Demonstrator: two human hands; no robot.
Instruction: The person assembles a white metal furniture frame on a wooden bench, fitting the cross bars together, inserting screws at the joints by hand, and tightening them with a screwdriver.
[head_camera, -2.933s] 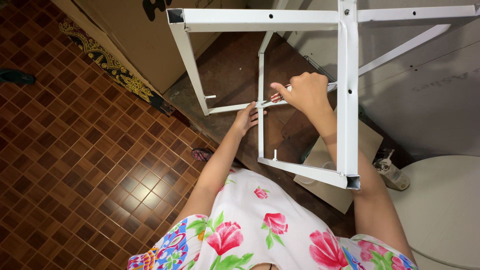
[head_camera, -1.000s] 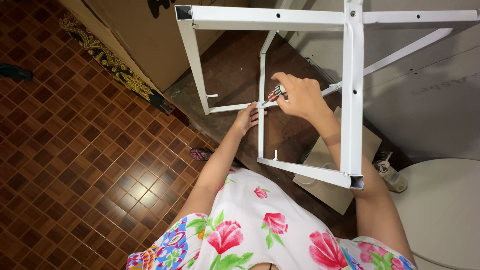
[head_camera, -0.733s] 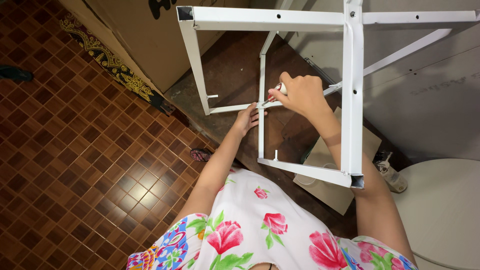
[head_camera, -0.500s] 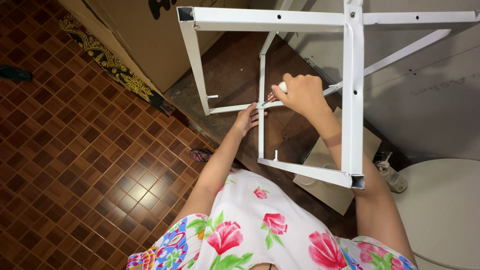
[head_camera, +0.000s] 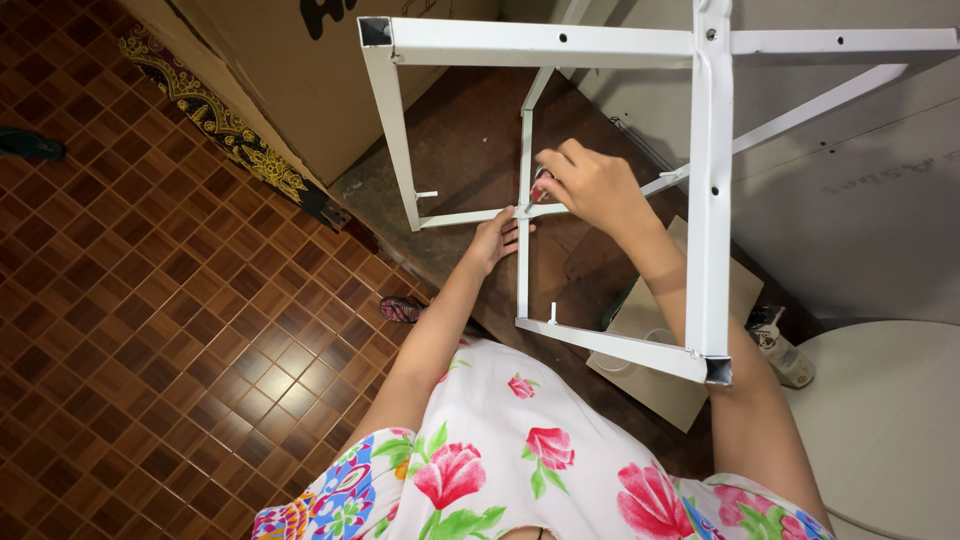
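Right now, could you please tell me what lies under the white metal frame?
Under the white metal frame lie a dark worn floor patch and a flat cardboard piece. The right hand and forearm hide part of both; the left hand touches the joint from below.

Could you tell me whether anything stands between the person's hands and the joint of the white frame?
Nothing visible does. The right hand is already at the joint of the white frame, fingers closed around a small red-tipped tool, and the left hand touches the thin bars just below it.
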